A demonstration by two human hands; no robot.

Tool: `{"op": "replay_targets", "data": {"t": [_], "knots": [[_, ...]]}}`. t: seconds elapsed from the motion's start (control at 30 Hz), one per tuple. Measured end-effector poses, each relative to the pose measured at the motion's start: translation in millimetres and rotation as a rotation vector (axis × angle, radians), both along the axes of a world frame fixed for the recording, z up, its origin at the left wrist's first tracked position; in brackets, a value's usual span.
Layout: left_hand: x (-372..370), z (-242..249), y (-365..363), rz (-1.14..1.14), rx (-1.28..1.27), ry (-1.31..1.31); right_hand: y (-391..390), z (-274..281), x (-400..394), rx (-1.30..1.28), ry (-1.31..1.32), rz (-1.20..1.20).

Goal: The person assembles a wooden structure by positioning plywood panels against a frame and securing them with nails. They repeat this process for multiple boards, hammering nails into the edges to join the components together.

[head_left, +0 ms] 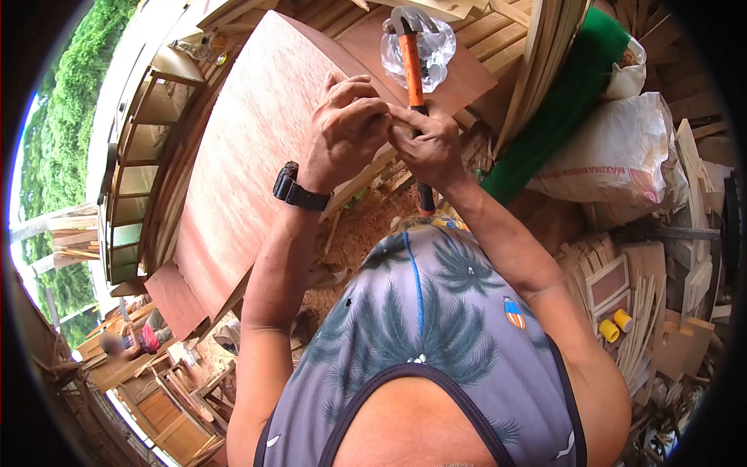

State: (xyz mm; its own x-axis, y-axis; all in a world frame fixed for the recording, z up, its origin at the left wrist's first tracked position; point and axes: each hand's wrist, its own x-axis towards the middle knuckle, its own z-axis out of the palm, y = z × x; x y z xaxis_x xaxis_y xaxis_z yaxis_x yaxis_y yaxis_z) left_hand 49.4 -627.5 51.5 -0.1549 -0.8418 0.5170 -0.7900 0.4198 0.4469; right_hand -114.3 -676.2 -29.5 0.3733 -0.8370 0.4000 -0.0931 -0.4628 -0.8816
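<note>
Reference item: white sack (603, 152) with reddish lettering. A green roll (556, 117) runs just beside the sack, on its left. Boards (692, 175) stand to the right of the sack. Below the sack are two yellow cylinders (608, 331), side by side, near thin wood strips (643, 311). Far left of the sack: trees (78, 86) and, lower, a person (146, 339) near wooden panels (163, 406).

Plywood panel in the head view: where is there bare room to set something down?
The broad face of the panel is bare between the left hand and the compartmented wooden frame; whether it lies level is hard to judge. A small bare patch of board shows right of the plastic bag. It is crowded around the right hand, hammer and bag.
</note>
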Motion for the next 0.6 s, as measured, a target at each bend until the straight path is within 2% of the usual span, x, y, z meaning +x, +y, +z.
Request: {"op": "replay_targets", "data": {"t": [0.17,0.23,0.6], "knots": [[2,-4,1,0.008,-0.034,-0.016,0,0,-1,-0.037,-0.028,-0.002],[7,-2,1,-0.029,0.012,-0.060,3,2,-2,0.058,-0.034,-0.005],[7,-2,-3,-0.046,0.014,-0.047,-2,-11,1,-0.126,-0.047,-0.055]]}}
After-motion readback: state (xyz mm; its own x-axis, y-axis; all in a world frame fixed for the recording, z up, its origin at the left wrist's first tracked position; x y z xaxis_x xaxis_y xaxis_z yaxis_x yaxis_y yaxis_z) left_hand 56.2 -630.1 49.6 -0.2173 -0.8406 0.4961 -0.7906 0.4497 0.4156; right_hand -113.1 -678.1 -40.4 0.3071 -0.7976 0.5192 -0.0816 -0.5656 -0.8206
